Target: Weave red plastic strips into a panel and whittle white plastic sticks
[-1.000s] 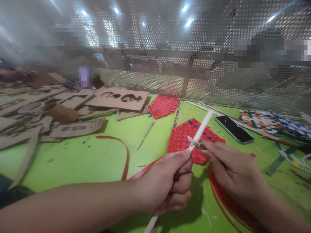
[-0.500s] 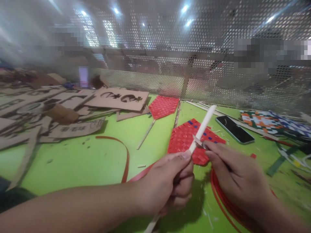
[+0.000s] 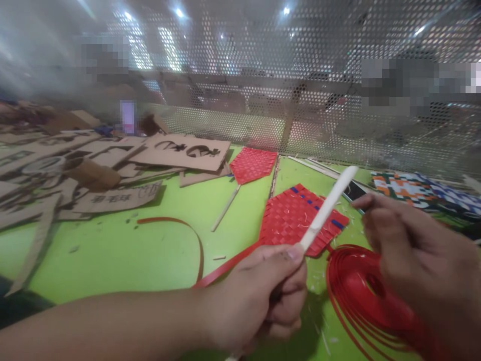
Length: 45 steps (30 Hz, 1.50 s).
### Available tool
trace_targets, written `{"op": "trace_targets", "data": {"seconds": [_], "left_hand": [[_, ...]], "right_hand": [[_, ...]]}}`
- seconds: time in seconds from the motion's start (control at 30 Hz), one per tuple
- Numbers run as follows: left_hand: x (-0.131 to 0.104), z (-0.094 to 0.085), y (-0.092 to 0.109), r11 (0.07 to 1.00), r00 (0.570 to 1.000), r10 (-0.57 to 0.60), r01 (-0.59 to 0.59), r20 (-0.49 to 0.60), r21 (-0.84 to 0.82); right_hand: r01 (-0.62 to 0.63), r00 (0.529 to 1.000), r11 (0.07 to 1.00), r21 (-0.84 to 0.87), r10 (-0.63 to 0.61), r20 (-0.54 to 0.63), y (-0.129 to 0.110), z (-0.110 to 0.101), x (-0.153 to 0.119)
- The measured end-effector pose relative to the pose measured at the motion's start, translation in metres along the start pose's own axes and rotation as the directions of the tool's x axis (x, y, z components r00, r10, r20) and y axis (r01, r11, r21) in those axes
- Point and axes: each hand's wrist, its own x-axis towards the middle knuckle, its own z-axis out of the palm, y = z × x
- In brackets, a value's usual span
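Note:
My left hand (image 3: 268,296) is closed round a pale wooden stick (image 3: 326,210), which slants up to the right over a red woven piece (image 3: 287,220) with blue bits along its edges. Apart from the stick, at the right, my right hand (image 3: 417,250) is curled with its fingers together; what it holds is hidden. Beneath it lies a coil of red strip (image 3: 361,281). A red strip (image 3: 225,268) runs from under my left hand to the woven piece, and another bit curves over the green table (image 3: 131,265).
A smaller red woven fan (image 3: 253,164) with a stick handle lies farther back. Cut cardboard (image 3: 180,150) and a cardboard tube (image 3: 90,173) are at the left. Behind my right hand are a phone (image 3: 353,190) and a patterned woven piece (image 3: 402,188). A perforated screen (image 3: 263,90) rises behind.
My right hand has moved right, away from the stick, and the blade seen against the stick is out of sight. The stick's tip has shifted right, and more of the red coil shows.

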Motion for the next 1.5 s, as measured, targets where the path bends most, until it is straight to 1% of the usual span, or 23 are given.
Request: {"op": "trace_targets", "data": {"seconds": [0.03,0.1,0.13,0.17,0.27,0.37,0.43,0.57,0.73,0.8,0.83,0.87,0.93,0.97,1.0,1.03,1.07,1.17,1.27,1.33,1.4,1.5], "left_hand": [[0.002,-0.001,0.000,1.000,1.000,0.010,-0.009,-0.026,0.024],[0.004,-0.004,0.000,0.995,0.997,0.025,-0.018,-0.075,0.097],[0.005,-0.006,0.000,0.991,0.994,0.042,-0.028,-0.101,0.130],[0.006,-0.007,-0.001,0.987,0.991,0.055,-0.036,-0.119,0.158],[0.007,-0.010,-0.004,0.980,0.983,0.082,-0.050,-0.162,0.193],[0.009,-0.010,-0.006,0.979,0.978,0.098,-0.061,-0.184,0.194],[0.009,-0.008,-0.006,0.988,0.978,0.095,-0.069,-0.188,0.141],[0.007,-0.002,-0.001,1.000,0.987,0.022,-0.022,-0.160,0.006],[0.007,-0.002,0.003,0.999,0.986,0.010,-0.015,-0.166,-0.030],[0.006,-0.002,0.003,0.998,0.985,0.012,-0.021,-0.170,-0.051],[0.005,-0.002,0.002,0.998,0.987,0.009,-0.019,-0.162,-0.059],[0.004,-0.001,0.001,0.998,0.990,0.008,-0.017,-0.143,-0.066],[0.000,0.001,-0.001,0.998,0.997,0.013,-0.019,-0.081,-0.067],[-0.001,0.003,-0.002,0.998,0.998,0.016,-0.019,-0.053,-0.063],[-0.002,0.004,-0.002,0.998,0.999,0.017,-0.019,-0.037,-0.058],[-0.002,0.005,-0.002,0.998,0.999,0.022,-0.025,-0.042,-0.056],[-0.002,0.005,-0.002,0.998,0.998,0.031,-0.035,-0.059,-0.056],[0.002,0.004,-0.001,0.995,0.988,0.073,-0.082,-0.136,-0.062],[0.004,0.002,-0.001,0.992,0.982,0.097,-0.109,-0.161,-0.064],[0.005,0.002,-0.003,0.993,0.983,0.092,-0.103,-0.156,-0.060],[0.005,0.002,-0.003,0.994,0.985,0.079,-0.089,-0.152,-0.056],[0.004,0.000,0.001,0.998,0.994,0.025,-0.031,-0.103,-0.062]], "right_hand": [[0.053,0.996,0.998,0.029,-0.054,0.071,-0.008,0.004,-0.003],[0.158,0.967,0.983,0.095,-0.174,0.185,-0.022,0.014,-0.010],[0.205,0.947,0.971,0.127,-0.229,0.225,-0.027,0.019,-0.012],[0.230,0.935,0.962,0.146,-0.260,0.241,-0.029,0.023,-0.014],[0.257,0.934,0.956,0.139,-0.283,0.220,-0.028,0.029,-0.017],[0.290,0.926,0.951,0.108,-0.307,0.221,-0.024,0.029,-0.019],[0.315,0.918,0.946,0.084,-0.326,0.228,-0.023,0.028,-0.018],[0.341,0.914,0.939,0.035,-0.340,0.221,-0.023,0.027,-0.017],[0.345,0.921,0.938,0.008,-0.341,0.188,-0.020,0.032,-0.016],[0.324,0.931,0.946,-0.003,-0.318,0.178,-0.014,0.031,-0.014],[0.291,0.945,0.956,-0.021,-0.284,0.161,-0.009,0.028,-0.012],[0.237,0.965,0.970,-0.052,-0.229,0.127,-0.004,0.024,-0.010],[0.080,0.997,0.988,-0.128,-0.080,0.010,0.007,0.014,-0.005],[-0.003,0.998,0.987,-0.161,-0.007,-0.057,0.011,0.010,-0.003],[-0.057,0.994,0.984,-0.171,0.040,-0.099,0.012,0.006,-0.001],[-0.077,0.992,0.982,-0.172,0.058,-0.116,0.012,0.003,-0.001],[-0.069,0.993,0.984,-0.164,0.052,-0.108,0.009,0.003,-0.002],[0.032,0.999,0.993,-0.113,-0.034,-0.024,-0.006,0.010,-0.008],[0.126,0.991,0.990,-0.060,-0.123,0.049,-0.021,0.020,-0.013],[0.201,0.974,0.979,-0.010,-0.199,0.103,-0.027,0.022,-0.014],[0.251,0.955,0.967,0.044,-0.255,0.150,-0.032,0.023,-0.014],[0.250,0.948,0.965,0.075,-0.259,0.183,-0.037,0.025,-0.015]]}}
